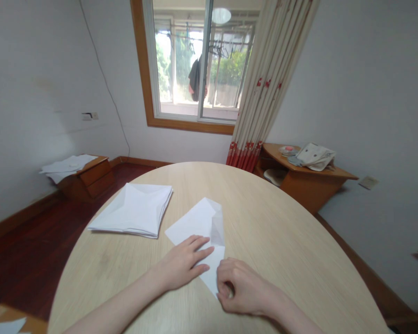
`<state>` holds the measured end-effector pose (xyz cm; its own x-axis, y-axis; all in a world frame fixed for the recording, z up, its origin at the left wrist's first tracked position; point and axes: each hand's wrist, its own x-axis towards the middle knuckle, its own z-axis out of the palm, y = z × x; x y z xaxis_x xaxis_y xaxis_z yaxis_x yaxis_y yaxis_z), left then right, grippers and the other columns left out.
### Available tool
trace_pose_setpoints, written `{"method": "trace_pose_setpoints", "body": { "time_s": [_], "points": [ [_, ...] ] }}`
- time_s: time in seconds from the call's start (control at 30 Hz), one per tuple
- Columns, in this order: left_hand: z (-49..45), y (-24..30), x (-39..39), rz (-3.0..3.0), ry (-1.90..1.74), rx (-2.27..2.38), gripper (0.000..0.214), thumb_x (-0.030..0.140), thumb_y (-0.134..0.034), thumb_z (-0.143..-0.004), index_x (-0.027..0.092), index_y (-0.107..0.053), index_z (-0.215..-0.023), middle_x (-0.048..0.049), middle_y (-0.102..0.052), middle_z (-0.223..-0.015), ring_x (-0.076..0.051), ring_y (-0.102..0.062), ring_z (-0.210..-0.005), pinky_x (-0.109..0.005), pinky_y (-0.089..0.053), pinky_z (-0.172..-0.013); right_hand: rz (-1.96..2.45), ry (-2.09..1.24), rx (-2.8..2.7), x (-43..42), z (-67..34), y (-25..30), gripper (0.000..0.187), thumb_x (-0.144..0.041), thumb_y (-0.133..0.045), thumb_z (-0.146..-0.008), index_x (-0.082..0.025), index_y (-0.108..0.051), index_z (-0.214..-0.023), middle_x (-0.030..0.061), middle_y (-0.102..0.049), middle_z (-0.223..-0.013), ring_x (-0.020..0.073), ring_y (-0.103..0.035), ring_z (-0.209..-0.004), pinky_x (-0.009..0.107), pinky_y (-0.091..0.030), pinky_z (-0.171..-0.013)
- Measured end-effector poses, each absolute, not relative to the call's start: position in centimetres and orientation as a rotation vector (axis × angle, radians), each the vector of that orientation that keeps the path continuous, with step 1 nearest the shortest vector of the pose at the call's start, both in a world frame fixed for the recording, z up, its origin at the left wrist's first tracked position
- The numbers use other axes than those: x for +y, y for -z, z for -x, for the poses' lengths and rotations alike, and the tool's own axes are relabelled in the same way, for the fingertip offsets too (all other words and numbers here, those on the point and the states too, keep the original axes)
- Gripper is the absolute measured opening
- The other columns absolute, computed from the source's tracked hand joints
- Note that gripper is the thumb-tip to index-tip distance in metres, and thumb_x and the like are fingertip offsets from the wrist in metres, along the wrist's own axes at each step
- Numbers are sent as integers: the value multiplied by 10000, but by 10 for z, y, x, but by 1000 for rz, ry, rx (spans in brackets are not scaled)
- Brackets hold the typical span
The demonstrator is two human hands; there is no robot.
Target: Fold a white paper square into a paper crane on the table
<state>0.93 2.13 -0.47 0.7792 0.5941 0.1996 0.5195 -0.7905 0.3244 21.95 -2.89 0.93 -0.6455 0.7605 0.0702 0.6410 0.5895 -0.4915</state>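
Note:
A partly folded sheet of white paper [195,220] lies on the round wooden table in front of me, with creases and a folded-over flap along its right side. My left hand [186,262] rests flat on the lower part of it, fingers spread. At the paper's lower right edge, my right hand [242,285] is closed, its fingers curled and thumb bent in at the paper's corner. The exact grip between the fingertips is partly hidden. To the left on the table sits a stack of folded white paper [134,208].
The round table [285,241] has a curved edge all around. Behind it are a window and a curtain [257,93]. A small drawer cabinet [95,176] with papers stands left; a corner shelf [306,185] holding a cloth bag [315,155] stands right.

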Motion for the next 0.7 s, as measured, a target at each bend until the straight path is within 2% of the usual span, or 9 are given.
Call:
{"method": "trace_pose_setpoints", "body": {
  "time_s": [0.17,0.27,0.4,0.53,0.7],
  "points": [
    [-10,3,19,-2730,-442,883,398,272,-512,-945,223,-510,-1341,-102,-469,-1435,-280,-444,-1291,-482,-377,-1079,1098,-549,-2537,-30,-220,-10,232,-56,-540,-620,-215,-385,-552,-37,-530,-570,142,-515,-637,247,-390,-647],
    [-10,4,19,-2731,-462,891,361,249,-450,-972,214,-526,-1323,-105,-469,-1434,-262,-444,-1304,-489,-337,-1109,1038,-452,-2498,-28,-223,-9,199,-103,-528,-723,-211,-433,-585,-12,-549,-607,154,-517,-663,267,-394,-669],
    [-11,3,18,-2730,-457,891,342,269,-423,-987,181,-551,-1292,-120,-482,-1424,-258,-441,-1320,-494,-301,-1132,973,-193,-2458,-20,-229,-7,199,-169,-443,-891,-187,-545,-721,39,-610,-708,178,-521,-705,308,-390,-676],
    [-13,0,15,-2748,-398,894,360,279,-475,-960,150,-541,-1289,-144,-470,-1434,-292,-416,-1338,-514,-311,-1123,984,28,-2368,-13,-235,-4,223,-193,-413,-958,-171,-593,-829,70,-646,-806,197,-541,-774,336,-414,-719],
    [-16,1,10,-2704,-381,895,511,370,-601,-876,132,-493,-1315,-185,-432,-1452,-331,-323,-1384,-547,-289,-1122,951,212,-2353,-9,-238,-1,245,-139,-416,-943,-185,-616,-1078,104,-681,-1077,224,-570,-1029,373,-453,-863]
  ]
}}
